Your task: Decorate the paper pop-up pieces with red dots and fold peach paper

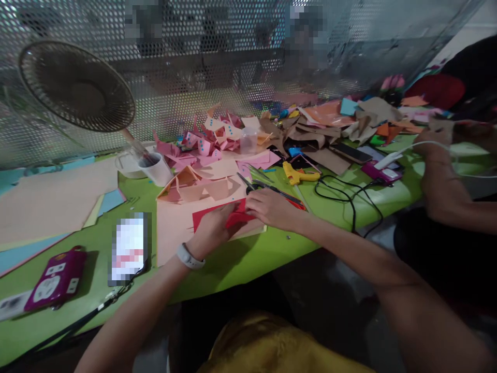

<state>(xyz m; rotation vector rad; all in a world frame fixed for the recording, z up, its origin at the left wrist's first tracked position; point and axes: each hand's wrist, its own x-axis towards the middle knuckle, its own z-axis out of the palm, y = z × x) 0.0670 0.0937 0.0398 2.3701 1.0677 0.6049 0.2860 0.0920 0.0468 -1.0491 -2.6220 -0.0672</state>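
Note:
A red sheet of paper (212, 213) lies on a peach sheet (174, 228) on the green table (240, 261). My left hand (213, 230), with a white wristband, presses and pinches the red paper's near edge. My right hand (272, 207) holds the same red paper from the right side, fingers bent over a fold. Black-handled scissors (254, 185) lie just beyond my right hand.
Folded pink and peach paper pieces (205, 145) pile up behind. A yellow glue gun (297, 175) with a black cable (349, 199), a white cup (157, 168), a fan (75, 88), a magenta power strip (58, 280) and a phone (129, 248) are around. Another person's arm (442, 176) is at right.

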